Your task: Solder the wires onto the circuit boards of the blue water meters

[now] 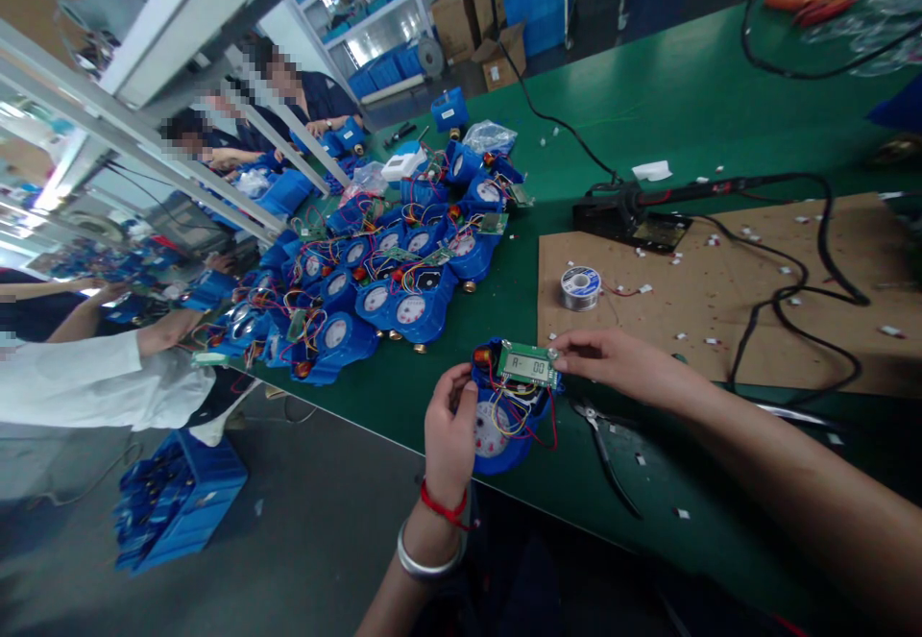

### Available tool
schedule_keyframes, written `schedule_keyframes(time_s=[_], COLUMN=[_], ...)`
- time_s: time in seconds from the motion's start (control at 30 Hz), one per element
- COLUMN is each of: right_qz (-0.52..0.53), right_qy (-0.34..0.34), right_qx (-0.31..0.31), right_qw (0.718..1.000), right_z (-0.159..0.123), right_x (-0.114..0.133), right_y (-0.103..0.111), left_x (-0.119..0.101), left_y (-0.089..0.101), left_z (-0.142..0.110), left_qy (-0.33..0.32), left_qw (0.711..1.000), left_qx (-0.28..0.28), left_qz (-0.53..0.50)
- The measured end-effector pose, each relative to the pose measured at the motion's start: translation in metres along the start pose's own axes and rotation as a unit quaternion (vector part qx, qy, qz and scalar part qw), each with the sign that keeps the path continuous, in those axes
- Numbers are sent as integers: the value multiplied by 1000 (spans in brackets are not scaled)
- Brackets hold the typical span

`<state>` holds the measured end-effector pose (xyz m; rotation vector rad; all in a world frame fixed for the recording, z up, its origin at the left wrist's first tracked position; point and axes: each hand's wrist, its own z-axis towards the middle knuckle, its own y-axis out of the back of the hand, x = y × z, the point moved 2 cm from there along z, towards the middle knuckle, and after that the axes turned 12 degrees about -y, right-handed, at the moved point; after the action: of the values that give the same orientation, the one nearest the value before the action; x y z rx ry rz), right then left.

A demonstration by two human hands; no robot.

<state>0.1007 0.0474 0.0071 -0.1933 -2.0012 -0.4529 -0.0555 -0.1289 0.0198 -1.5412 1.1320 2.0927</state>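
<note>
A blue water meter (504, 426) with a white dial rests near the front edge of the green bench. My left hand (448, 430) is wrapped round its left side. Above the meter sits a green circuit board (527, 364) with a small display, joined to the meter by red, yellow and blue wires. My right hand (612, 360) pinches the board's right end between thumb and fingers.
Several more blue meters (389, 272) with loose wiring lie heaped to the left. A cardboard sheet (720, 301) carries a solder spool (580, 287), a soldering iron stand (634, 219) and cables. Pliers (601, 435) lie beside the meter. Other people work at the left and back.
</note>
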Motion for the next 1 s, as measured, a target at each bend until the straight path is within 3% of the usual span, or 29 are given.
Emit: schedule_keyframes(time_s=[1.0], right_qz=[12], right_qy=[9], right_qx=[1], right_qw=[1000], right_z=[-2], right_x=[2], right_y=[-1], left_x=[4], left_y=[1], left_z=[1], left_qy=[-1], left_qw=[1000], left_qx=[-2], left_qz=[2])
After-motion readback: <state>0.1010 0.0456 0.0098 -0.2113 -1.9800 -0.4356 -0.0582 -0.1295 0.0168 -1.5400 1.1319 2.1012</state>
